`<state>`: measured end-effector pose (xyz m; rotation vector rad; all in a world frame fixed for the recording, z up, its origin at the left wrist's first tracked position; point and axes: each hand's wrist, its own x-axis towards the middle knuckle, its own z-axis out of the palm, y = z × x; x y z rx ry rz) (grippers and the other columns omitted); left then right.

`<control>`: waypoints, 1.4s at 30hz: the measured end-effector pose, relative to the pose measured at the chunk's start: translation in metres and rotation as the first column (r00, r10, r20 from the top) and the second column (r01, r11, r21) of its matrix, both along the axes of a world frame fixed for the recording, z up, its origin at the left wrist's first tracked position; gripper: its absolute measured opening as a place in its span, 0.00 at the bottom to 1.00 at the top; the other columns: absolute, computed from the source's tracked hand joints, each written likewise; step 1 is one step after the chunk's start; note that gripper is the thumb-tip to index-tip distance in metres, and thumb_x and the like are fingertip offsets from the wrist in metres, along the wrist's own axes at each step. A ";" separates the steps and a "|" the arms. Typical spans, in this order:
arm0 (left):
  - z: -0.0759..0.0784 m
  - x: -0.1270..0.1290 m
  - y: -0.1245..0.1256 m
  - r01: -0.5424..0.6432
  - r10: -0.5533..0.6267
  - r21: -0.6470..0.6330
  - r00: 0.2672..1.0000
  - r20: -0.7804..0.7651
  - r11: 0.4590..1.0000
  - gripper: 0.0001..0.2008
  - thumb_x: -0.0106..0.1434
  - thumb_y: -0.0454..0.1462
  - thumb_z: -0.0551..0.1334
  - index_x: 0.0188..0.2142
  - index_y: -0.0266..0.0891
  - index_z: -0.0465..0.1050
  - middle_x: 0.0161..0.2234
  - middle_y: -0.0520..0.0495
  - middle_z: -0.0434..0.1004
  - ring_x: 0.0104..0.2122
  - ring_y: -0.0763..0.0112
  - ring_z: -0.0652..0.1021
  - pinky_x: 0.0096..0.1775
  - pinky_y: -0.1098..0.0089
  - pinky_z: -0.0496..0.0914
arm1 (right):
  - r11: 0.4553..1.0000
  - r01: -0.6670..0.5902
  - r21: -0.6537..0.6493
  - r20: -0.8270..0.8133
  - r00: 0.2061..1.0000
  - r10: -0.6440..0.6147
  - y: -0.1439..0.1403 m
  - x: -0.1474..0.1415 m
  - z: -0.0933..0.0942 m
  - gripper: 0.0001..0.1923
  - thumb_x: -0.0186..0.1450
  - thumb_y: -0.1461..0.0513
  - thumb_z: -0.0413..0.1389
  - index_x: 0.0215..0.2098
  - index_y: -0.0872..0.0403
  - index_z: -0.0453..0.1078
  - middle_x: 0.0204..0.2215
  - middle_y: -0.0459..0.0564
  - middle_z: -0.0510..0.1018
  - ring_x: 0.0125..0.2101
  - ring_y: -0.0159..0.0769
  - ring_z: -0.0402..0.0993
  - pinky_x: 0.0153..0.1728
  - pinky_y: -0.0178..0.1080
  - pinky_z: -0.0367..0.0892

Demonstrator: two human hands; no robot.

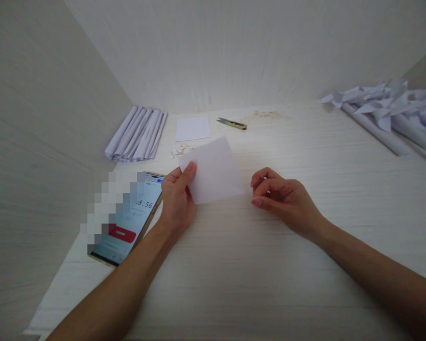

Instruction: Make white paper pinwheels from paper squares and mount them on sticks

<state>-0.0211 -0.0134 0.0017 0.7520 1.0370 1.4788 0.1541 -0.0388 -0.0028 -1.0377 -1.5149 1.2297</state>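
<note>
My left hand [179,194] pinches a square sheet of white paper [216,170] by its left edge, thumb on top and fingers beneath. The sheet is held above the table, tilted. Just right of its lower right corner is my right hand [282,194], with loosely curled fingers and a gap between thumb and fingertips. Nothing shows in it, and it appears apart from the paper. Behind the held sheet lies a white paper stack [192,128]. Thread snips [232,124] rest to the right of that stack. Small pale bits [181,150] are scattered close to the held sheet's upper left corner.
A phone [128,227] with a timer on its screen lies beside my left forearm, partly blurred out. Rolled paper tubes [138,135] are piled at the back left. Paper pinwheels on tubes [386,111] lie at the back right. Pale walls [252,52] enclose the table.
</note>
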 end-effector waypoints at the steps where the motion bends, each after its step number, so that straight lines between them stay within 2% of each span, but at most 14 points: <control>1: 0.000 0.000 0.000 0.012 -0.012 -0.013 1.000 0.000 1.000 0.12 0.44 0.40 0.64 0.27 0.35 0.72 0.28 0.47 0.77 0.32 0.67 0.76 0.33 0.70 0.69 | 1.000 0.016 -0.011 -0.034 0.999 -0.016 0.000 0.001 -0.001 0.05 0.51 0.64 0.57 0.18 0.54 0.67 0.29 0.47 0.64 0.28 0.29 0.61 0.25 0.33 0.58; 5: 0.002 0.002 -0.003 0.098 -0.099 -0.080 0.995 -0.006 0.992 0.12 0.43 0.40 0.65 0.26 0.34 0.72 0.25 0.47 0.77 0.29 0.67 0.76 0.31 0.69 0.70 | 0.997 0.071 -0.044 -0.158 0.984 -0.077 0.002 0.002 -0.005 0.04 0.52 0.65 0.55 0.19 0.54 0.68 0.30 0.47 0.65 0.30 0.30 0.62 0.28 0.34 0.59; 9: 0.001 0.003 -0.006 0.143 -0.148 -0.115 0.988 -0.035 0.983 0.12 0.42 0.40 0.65 0.25 0.34 0.71 0.23 0.48 0.77 0.26 0.67 0.76 0.29 0.69 0.70 | 0.992 0.105 -0.070 -0.191 0.975 -0.116 0.003 0.002 -0.003 0.07 0.50 0.66 0.55 0.16 0.55 0.66 0.28 0.48 0.66 0.31 0.32 0.63 0.29 0.35 0.59; 19: 0.002 0.003 -0.005 0.123 -0.132 -0.135 0.990 -0.055 0.983 0.13 0.41 0.41 0.66 0.25 0.35 0.72 0.23 0.48 0.76 0.25 0.67 0.76 0.29 0.68 0.70 | 0.988 0.111 -0.108 -0.191 0.973 -0.130 0.003 0.002 -0.003 0.06 0.49 0.66 0.55 0.15 0.54 0.65 0.26 0.48 0.66 0.32 0.34 0.63 0.29 0.36 0.59; 25: 0.001 0.003 -0.005 0.133 -0.141 -0.130 0.989 -0.049 0.982 0.11 0.43 0.40 0.65 0.25 0.35 0.71 0.23 0.49 0.76 0.25 0.68 0.76 0.29 0.69 0.70 | 0.992 0.075 -0.104 -0.197 0.976 -0.094 0.002 0.003 -0.004 0.05 0.50 0.65 0.56 0.17 0.54 0.67 0.29 0.47 0.65 0.33 0.33 0.62 0.32 0.36 0.59; 30: 0.001 0.002 -0.004 0.140 -0.147 -0.133 0.988 -0.041 0.981 0.11 0.42 0.40 0.65 0.25 0.35 0.71 0.23 0.48 0.76 0.25 0.67 0.76 0.30 0.68 0.70 | 0.992 0.063 -0.106 -0.211 0.974 -0.084 0.002 0.003 -0.005 0.03 0.50 0.65 0.57 0.19 0.55 0.69 0.32 0.48 0.64 0.31 0.31 0.62 0.30 0.35 0.59; 42: 0.000 0.002 -0.005 0.169 -0.180 -0.142 0.981 -0.075 0.975 0.11 0.43 0.40 0.65 0.25 0.34 0.71 0.22 0.49 0.76 0.22 0.70 0.75 0.28 0.69 0.70 | 0.987 0.094 -0.134 -0.284 0.950 -0.129 0.002 0.001 -0.004 0.04 0.49 0.68 0.56 0.17 0.56 0.66 0.29 0.46 0.65 0.23 0.24 0.59 0.20 0.31 0.54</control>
